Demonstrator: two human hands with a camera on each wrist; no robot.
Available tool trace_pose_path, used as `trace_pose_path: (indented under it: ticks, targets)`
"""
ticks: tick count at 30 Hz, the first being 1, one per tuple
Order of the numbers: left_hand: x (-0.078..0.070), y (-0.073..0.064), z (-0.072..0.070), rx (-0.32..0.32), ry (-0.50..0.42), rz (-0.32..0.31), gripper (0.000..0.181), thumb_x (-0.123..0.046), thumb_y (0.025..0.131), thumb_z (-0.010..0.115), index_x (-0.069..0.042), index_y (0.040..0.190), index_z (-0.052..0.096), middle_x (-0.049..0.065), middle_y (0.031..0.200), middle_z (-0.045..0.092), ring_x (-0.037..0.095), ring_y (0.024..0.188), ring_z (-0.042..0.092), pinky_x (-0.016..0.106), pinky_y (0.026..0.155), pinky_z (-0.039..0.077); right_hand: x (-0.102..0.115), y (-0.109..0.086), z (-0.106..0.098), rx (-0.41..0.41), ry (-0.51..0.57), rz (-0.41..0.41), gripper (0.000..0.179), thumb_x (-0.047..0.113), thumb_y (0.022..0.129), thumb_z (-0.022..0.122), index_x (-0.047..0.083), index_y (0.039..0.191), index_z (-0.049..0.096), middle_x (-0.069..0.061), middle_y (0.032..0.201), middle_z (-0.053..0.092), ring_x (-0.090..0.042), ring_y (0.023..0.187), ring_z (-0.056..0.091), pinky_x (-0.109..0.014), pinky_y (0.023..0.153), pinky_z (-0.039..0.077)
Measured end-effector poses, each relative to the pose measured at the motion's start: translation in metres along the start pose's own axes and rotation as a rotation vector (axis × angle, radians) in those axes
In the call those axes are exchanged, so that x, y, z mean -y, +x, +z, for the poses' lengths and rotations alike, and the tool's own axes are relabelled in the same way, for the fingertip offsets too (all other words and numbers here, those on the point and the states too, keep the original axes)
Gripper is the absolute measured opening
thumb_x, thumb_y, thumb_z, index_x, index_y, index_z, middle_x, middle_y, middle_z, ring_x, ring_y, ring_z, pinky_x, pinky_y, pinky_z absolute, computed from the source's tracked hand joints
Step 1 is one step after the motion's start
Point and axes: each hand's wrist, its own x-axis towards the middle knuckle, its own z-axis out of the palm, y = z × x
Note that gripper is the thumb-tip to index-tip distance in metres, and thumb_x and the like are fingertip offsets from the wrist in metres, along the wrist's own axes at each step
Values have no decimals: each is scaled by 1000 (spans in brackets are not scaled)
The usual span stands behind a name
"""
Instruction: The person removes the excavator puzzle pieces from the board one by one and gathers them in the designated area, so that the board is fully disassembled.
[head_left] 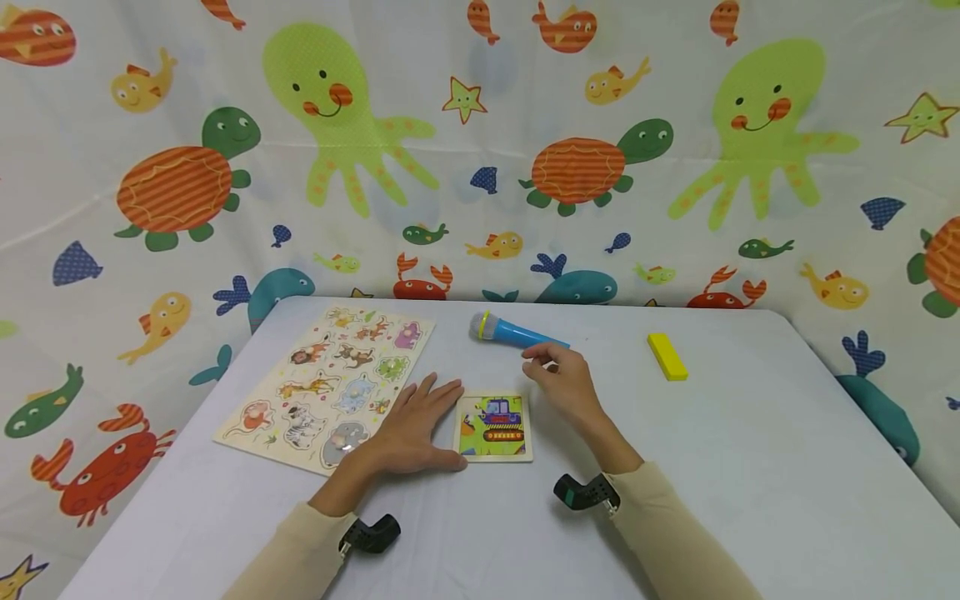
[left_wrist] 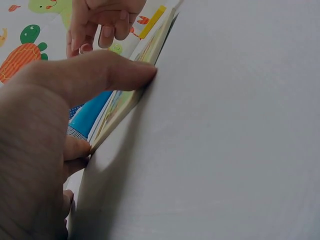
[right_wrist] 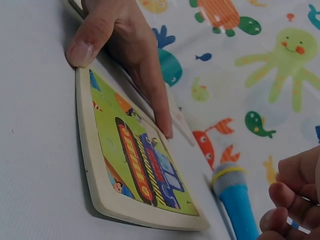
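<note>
My left hand [head_left: 412, 425] is spread beside a small square bulldozer jigsaw puzzle [head_left: 493, 427] in a pale frame, lying on the table. Its thumb touches the near left corner, and its index fingertip is at the far left corner. In the right wrist view, that thumb [right_wrist: 84, 52] rests on the puzzle's edge. To the right and beyond the puzzle, my right hand [head_left: 566, 379] hovers with fingers loosely curled and nothing visible in them. Just past its fingertips lies a blue toy microphone [head_left: 517, 332] with a grey head and yellow ring.
A large wooden animal puzzle board [head_left: 258, 443] lies at the left, partly behind my left hand and forearm. Toward the right is a yellow block [head_left: 667, 357]. The white table [head_left: 720, 483] ends at a curtain [head_left: 465, 192] printed with sea animals.
</note>
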Motion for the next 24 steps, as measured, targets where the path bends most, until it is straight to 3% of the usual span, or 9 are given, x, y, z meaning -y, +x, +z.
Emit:
trace_pose_path:
  ticks: [6, 15, 24]
  targets:
    - [1, 0, 0, 1, -6, 2, 106, -57, 73, 77, -19, 161, 32, -3, 168, 26, 28, 158, 4, 51, 126, 1, 0, -5, 10, 60, -37, -29, 18, 14, 96, 68, 5, 111, 73, -5, 92, 63, -21, 89, 55, -29, 74, 48]
    - [2, 1, 1, 1, -9, 12, 105, -58, 74, 76, -19, 161, 32, -4, 168, 26, 29, 158, 5, 52, 126, 1, 1, -11, 19, 290, -173, -36, 24, 18, 95, 70, 9, 117, 73, 2, 86, 62, -18, 82, 56, -30, 70, 50]
    - [3, 0, 0, 3, -6, 20, 105, -58, 74, 76, -18, 161, 32, -3, 168, 26, 29, 158, 5, 51, 126, 1, -2, -14, 26, 322, -188, -56, 24, 18, 95, 70, 10, 117, 73, 3, 84, 62, -16, 77, 56, -27, 64, 50]
